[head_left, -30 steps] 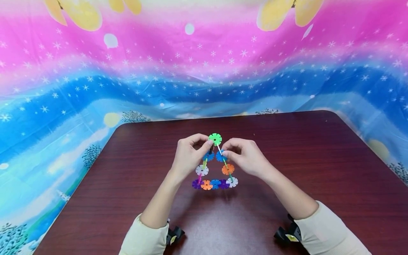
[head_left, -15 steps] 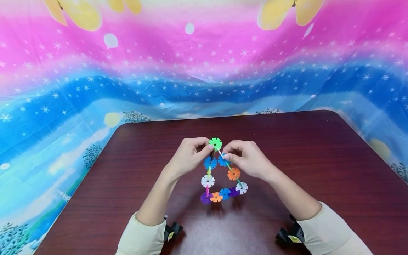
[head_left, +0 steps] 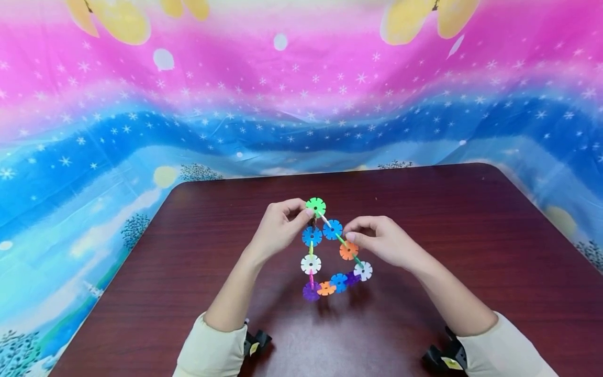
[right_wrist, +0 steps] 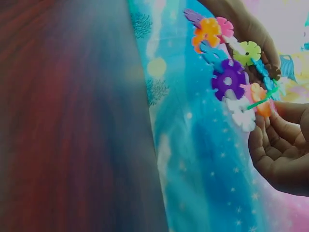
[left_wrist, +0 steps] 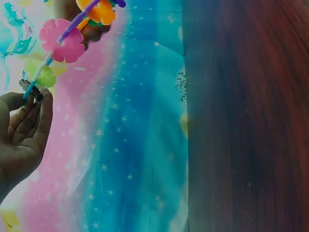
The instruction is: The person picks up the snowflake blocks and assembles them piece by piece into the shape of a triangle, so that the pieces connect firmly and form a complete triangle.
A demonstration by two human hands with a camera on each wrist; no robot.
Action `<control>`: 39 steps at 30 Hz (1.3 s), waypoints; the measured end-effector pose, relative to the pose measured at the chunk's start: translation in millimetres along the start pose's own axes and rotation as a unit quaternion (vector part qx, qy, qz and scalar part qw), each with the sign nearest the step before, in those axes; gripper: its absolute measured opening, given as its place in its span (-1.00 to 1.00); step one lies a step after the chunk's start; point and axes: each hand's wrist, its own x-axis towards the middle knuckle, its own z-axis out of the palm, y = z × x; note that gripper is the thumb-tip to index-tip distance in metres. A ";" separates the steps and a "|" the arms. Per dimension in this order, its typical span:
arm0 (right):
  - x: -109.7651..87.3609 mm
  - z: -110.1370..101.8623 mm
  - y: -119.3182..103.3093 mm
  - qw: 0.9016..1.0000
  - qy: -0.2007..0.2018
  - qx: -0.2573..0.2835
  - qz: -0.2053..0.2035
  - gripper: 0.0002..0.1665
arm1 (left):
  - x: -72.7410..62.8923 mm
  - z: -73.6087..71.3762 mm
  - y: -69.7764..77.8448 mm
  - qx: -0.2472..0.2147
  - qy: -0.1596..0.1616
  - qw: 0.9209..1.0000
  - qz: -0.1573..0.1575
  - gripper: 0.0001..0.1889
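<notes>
Several notched plastic discs, slotted together, form a loop of interlocking discs, roughly triangular and held up above the table. My left hand (head_left: 280,228) pinches the loop at its top, at the green disc (head_left: 315,204). From there one side runs down through a blue disc (head_left: 312,236) and a white disc (head_left: 311,264) to a purple disc (head_left: 311,291). On the other side, the thumb and index finger of my right hand (head_left: 388,243) pinch the loop near the orange disc (head_left: 348,251). The right wrist view shows those fingertips at the orange disc's edge.
A dark red-brown table (head_left: 141,293) lies under the hands. Behind it hangs a pink and blue cloth (head_left: 301,104) with a snowflake print. Black wrist cameras (head_left: 256,343) sit at both cuffs.
My right hand has shifted down and to the right, from the upper blue disc to near the orange one. The loop's lower part has swung right; my left hand keeps its pinch on top.
</notes>
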 end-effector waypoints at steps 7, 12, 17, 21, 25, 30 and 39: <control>-7.6 0.3 10.6 0.999 0.003 0.038 0.016 -0.87 | 0.9 1.4 5.7 -0.022 0.023 0.999 -0.022 -0.85; -9.9 -3.7 14.0 0.996 0.047 0.069 0.037 -0.84 | 1.5 8.2 -9.6 -0.035 0.034 0.996 -0.072 -0.76; -8.1 -7.4 22.1 0.991 0.072 0.100 0.054 -0.82 | -2.4 17.1 -22.8 -0.031 -0.015 0.986 -0.162 -0.75; -1.3 -5.8 33.4 0.987 0.063 0.123 0.081 -0.78 | -4.6 26.2 -32.9 -0.053 -0.020 0.977 -0.204 -0.80; 8.2 -4.5 47.4 0.983 0.047 0.136 0.116 -0.77 | -1.0 33.0 -39.2 -0.037 -0.020 0.970 -0.240 -0.82; 20.3 -4.7 62.1 0.982 0.021 0.104 0.156 -0.75 | 8.2 38.7 -48.5 -0.030 -0.048 0.955 -0.291 -0.84; 31.1 -2.9 78.5 0.981 -0.027 0.056 0.186 -0.79 | 15.3 49.5 -71.4 -0.026 -0.098 0.933 -0.345 -0.85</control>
